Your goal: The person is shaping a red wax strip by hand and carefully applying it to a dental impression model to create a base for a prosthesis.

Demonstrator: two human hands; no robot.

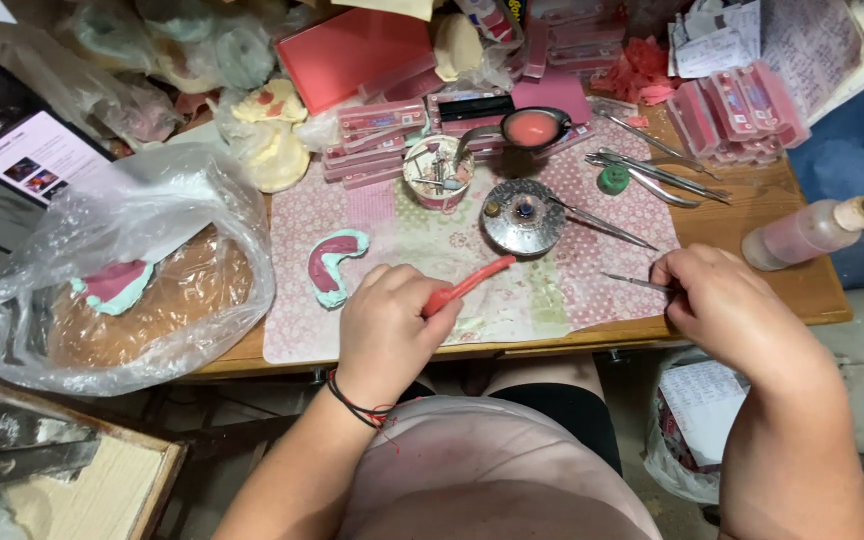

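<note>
Cluttered wooden bench point(752, 240), patterned mat. Left hand point(387, 325) grips red wax strip point(467, 285) angled toward spirit burner point(522, 215), likely for softening; right hand point(727, 305) pinches thin metal carving tool point(634, 282), tip low, ready.

Two hands work at the table: the left hand point(389, 320) and the right hand point(724, 300). Two pink-and-green dental casts show, one cast point(333, 264) on the mat and another cast point(112, 285) inside the one clear bag point(122, 270). There is one round burner point(523, 216), one cup point(438, 172), one squeeze bottle point(812, 233) and one red strip point(467, 285).
</note>
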